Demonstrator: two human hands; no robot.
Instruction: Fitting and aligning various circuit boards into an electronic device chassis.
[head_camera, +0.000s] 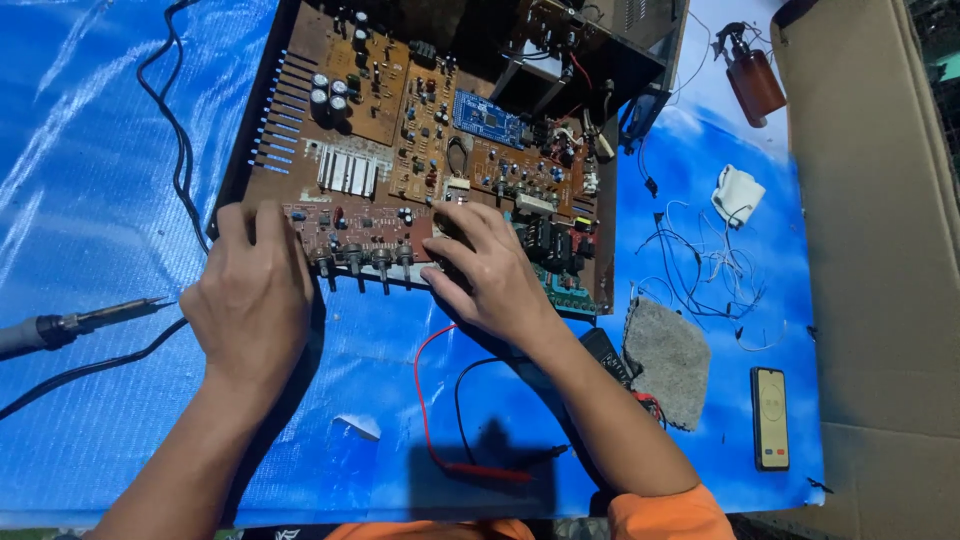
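Work piece: an opened amplifier chassis (300, 60) was laid on the blue sheet (90, 130), its brown circuit boards exposed.
Front board: a narrow control board (350, 232) with a row of knob shafts (365, 262) was seen along the near edge of the chassis.
Left hand: the left hand (250, 300) was laid over the left end of the control board, fingers (240, 225) curled onto its edge; a light hold rather than a firm clamp was judged, and the palm side was hidden.
Right hand: the right hand (490, 275) was set on the right end of the same board, fingers (460, 225) bent down and pressed against it, nothing else gripped.
Step in hand: the control board was judged to be steadied or shifted at both ends.
Next move: an even pull or push from both ends would be called for, with care for the shafts.
Nearby: a soldering iron (75, 322) was left at the left, red and black probe leads (440, 400) near the body, a grey cloth (668, 360) and a phone (769, 418) at the right.
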